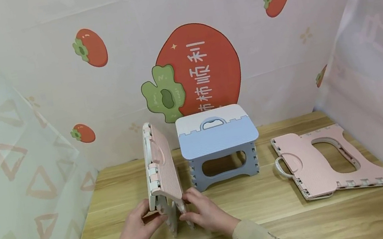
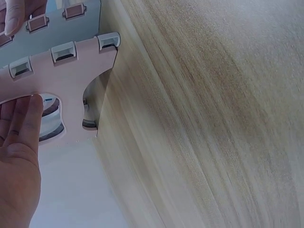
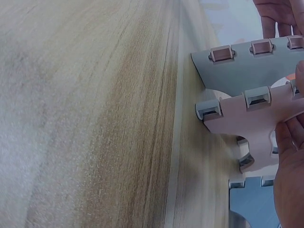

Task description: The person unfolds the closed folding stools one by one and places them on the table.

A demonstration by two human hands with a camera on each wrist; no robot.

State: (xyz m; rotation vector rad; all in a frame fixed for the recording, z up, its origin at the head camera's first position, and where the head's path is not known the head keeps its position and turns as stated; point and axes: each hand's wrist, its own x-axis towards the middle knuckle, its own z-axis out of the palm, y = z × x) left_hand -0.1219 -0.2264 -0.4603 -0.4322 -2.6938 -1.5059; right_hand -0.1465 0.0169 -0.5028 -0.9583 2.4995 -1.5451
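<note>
A pink and white folding stool (image 1: 167, 168) stands partly folded at the left of the table, its two seat halves steeply tilted. My left hand (image 1: 135, 234) grips its left leg panel, thumb at the near edge. On the other side my right hand (image 1: 208, 212) holds the right leg panel. In the left wrist view, the left hand's fingers (image 2: 29, 118) reach to the opening of a pink leg panel (image 2: 73, 90). The right wrist view shows the right hand (image 3: 290, 175) against a pink panel (image 3: 237, 114), with a gap between it and the grey-looking panel (image 3: 251, 71).
A blue and white stool (image 1: 217, 136) stands unfolded near the back, close to the pink one's right side. Another pink stool (image 1: 311, 166) lies flat at the right, its handle sticking out. Printed cloth walls (image 1: 123, 80) surround the wooden table (image 1: 271, 225) at the back and sides.
</note>
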